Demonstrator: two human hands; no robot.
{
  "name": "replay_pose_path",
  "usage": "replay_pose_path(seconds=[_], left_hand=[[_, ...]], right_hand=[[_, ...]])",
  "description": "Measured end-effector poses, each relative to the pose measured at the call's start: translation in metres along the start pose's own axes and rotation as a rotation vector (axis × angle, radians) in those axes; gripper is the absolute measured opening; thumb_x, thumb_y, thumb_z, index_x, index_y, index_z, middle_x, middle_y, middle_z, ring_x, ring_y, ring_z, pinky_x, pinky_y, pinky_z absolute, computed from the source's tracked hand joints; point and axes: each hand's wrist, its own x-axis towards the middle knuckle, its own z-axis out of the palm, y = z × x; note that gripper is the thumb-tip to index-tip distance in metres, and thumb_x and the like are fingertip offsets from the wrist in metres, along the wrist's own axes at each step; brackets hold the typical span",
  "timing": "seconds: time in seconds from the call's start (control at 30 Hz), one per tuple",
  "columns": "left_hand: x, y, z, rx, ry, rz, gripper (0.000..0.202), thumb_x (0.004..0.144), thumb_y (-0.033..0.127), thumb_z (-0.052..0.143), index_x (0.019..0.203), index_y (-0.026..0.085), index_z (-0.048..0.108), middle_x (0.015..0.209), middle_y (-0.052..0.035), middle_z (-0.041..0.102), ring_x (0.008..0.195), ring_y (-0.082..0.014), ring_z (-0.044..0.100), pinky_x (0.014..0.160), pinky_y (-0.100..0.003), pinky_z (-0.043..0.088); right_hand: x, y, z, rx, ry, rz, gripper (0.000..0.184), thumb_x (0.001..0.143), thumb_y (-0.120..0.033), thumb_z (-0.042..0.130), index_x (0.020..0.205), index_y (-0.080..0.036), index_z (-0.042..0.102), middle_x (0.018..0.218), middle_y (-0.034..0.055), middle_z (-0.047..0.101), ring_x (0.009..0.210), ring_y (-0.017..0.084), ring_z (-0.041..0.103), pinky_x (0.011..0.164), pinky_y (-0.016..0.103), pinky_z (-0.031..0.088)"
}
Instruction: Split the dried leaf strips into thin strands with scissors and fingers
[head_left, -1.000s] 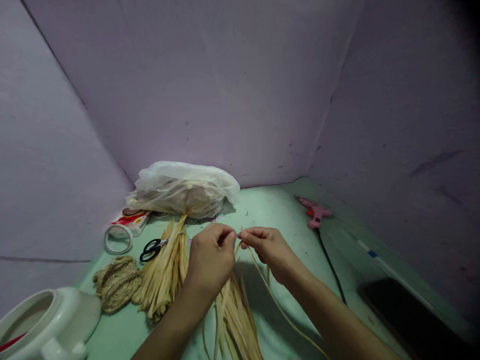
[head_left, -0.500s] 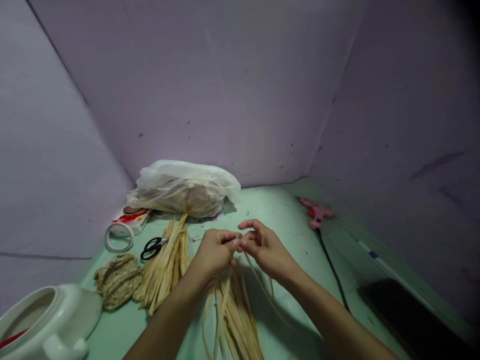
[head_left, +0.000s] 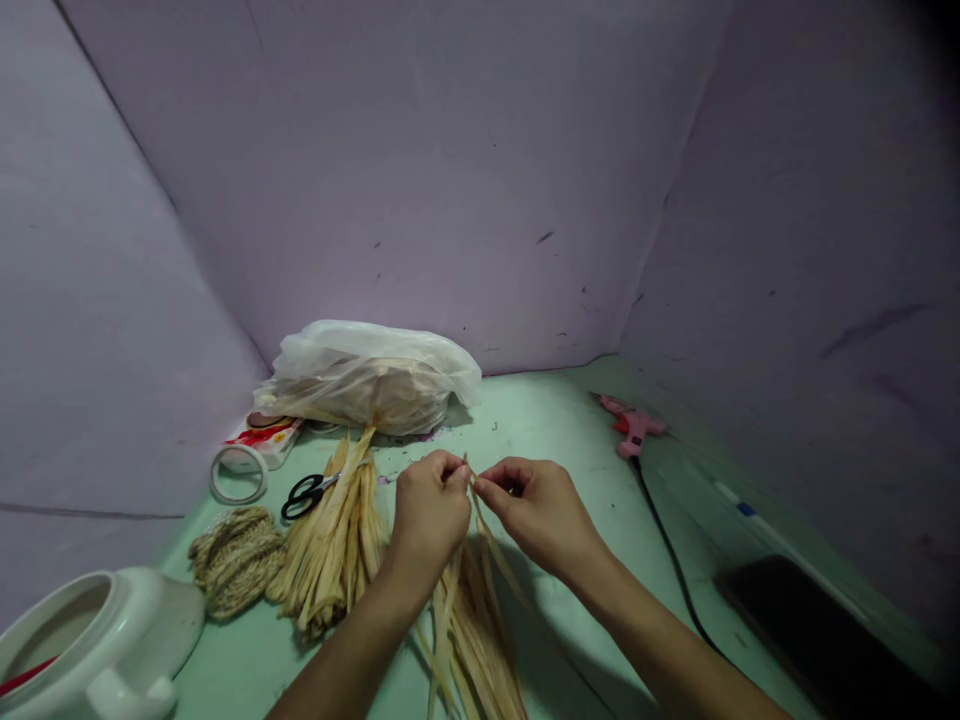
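Note:
My left hand (head_left: pixel 429 515) is closed around the top of a bundle of dry straw strips (head_left: pixel 471 640) that hangs down toward me. My right hand (head_left: pixel 536 510) pinches a single thin strip at the bundle's top, its fingertips touching those of the left hand. A second pile of straw strips (head_left: pixel 334 545) lies on the green floor just left of my left hand.
Black scissors (head_left: pixel 304 494) lie on the pile's far end. A tape roll (head_left: pixel 238 474), a coil of jute rope (head_left: pixel 236 560) and a white pot (head_left: pixel 82 645) sit at left. A plastic bag (head_left: pixel 371 375) lies by the wall. A pink glue gun (head_left: pixel 631 424) with black cord lies at right.
My right hand's fingers were spread half a second ago and are now pinched on a strip. Both hands stay together at the bundle's top. The long strip trailing to the lower right is gone.

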Motion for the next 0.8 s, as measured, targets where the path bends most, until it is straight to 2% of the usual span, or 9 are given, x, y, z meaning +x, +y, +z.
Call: replay_pose_path(seconds=[0.13,0.3,0.4,0.47,0.57,0.63,0.7,0.73,0.8], left_hand=[[0.001,0.002,0.0,-0.256,-0.017,-0.125,0.008,0.062,0.02,0.052,0.055,0.015,0.053,0.048,0.0031,0.051,0.045,-0.0093,0.045,0.047,-0.02,0.033],[0.002,0.005,-0.002,-0.478,-0.068,-0.27,0.01,0.059,0.024,0.053,0.056,0.016,0.049,0.042,0.005,0.048,0.034,-0.0055,0.035,0.039,-0.019,0.027],[0.003,0.006,-0.003,-0.504,-0.089,-0.33,0.01,0.058,0.023,0.054,0.057,0.015,0.049,0.046,0.0024,0.054,0.035,-0.0054,0.036,0.038,-0.018,0.026],[0.004,0.007,-0.004,-0.486,-0.081,-0.331,0.009,0.057,0.022,0.054,0.055,0.015,0.048,0.043,0.0034,0.051,0.034,-0.0044,0.034,0.037,-0.017,0.023],[0.005,0.008,-0.008,-0.484,-0.121,-0.306,0.011,0.056,0.022,0.054,0.053,0.015,0.046,0.04,0.0057,0.045,0.033,-0.0031,0.03,0.036,-0.017,0.021],[0.005,0.008,-0.009,-0.518,-0.193,-0.306,0.012,0.055,0.023,0.054,0.054,0.015,0.046,0.041,0.0062,0.044,0.033,-0.0029,0.03,0.036,-0.016,0.02],[0.004,0.009,-0.009,-0.55,-0.26,-0.313,0.013,0.056,0.025,0.055,0.056,0.015,0.046,0.041,0.0068,0.044,0.032,-0.0019,0.027,0.035,-0.016,0.017],[0.003,0.009,-0.009,-0.561,-0.285,-0.314,0.014,0.057,0.026,0.055,0.057,0.015,0.046,0.041,0.0071,0.044,0.031,-0.0012,0.024,0.034,-0.016,0.015],[0.001,0.009,-0.008,-0.576,-0.322,-0.308,0.016,0.059,0.028,0.056,0.06,0.015,0.047,0.043,0.007,0.045,0.031,-0.0002,0.02,0.034,-0.016,0.013]], right_hand=[[-0.011,-0.01,0.004,-0.192,0.06,-0.137,0.021,0.076,-0.028,0.048,0.075,-0.022,0.069,0.069,0.0033,0.069,0.059,0.014,0.059,0.053,0.023,0.034],[-0.023,-0.013,0.014,-0.561,0.143,-0.33,0.02,0.077,-0.02,0.046,0.08,-0.022,0.066,0.064,0.0028,0.066,0.055,0.014,0.057,0.047,0.025,0.023],[-0.031,-0.019,0.017,-0.638,0.08,-0.361,0.019,0.076,-0.015,0.047,0.076,-0.02,0.065,0.065,0.0029,0.066,0.056,0.014,0.058,0.046,0.026,0.02],[-0.034,-0.024,0.015,-0.616,-0.021,-0.348,0.017,0.074,-0.016,0.049,0.067,-0.019,0.065,0.064,0.003,0.066,0.053,0.013,0.057,0.046,0.026,0.019],[-0.031,-0.029,0.005,-0.398,-0.187,-0.259,0.024,0.072,-0.032,0.054,0.055,-0.02,0.063,0.052,0.0015,0.063,0.046,0.012,0.052,0.044,0.025,0.023],[-0.022,-0.026,-0.002,-0.135,-0.118,-0.174,0.024,0.073,-0.037,0.053,0.06,-0.02,0.065,0.056,0.0012,0.064,0.051,0.013,0.054,0.048,0.024,0.032],[-0.01,-0.02,-0.007,0.132,0.062,-0.077,0.017,0.073,-0.032,0.052,0.074,-0.02,0.064,0.071,0.0029,0.066,0.065,0.015,0.057,0.061,0.025,0.04],[-0.004,-0.015,-0.008,0.25,0.095,-0.006,0.016,0.072,-0.03,0.054,0.079,-0.019,0.062,0.076,0.0039,0.065,0.069,0.015,0.057,0.065,0.027,0.041],[0.004,-0.008,-0.006,0.506,-0.011,0.18,0.018,0.069,-0.03,0.055,0.082,-0.017,0.058,0.076,0.0034,0.061,0.066,0.014,0.055,0.064,0.028,0.042]])
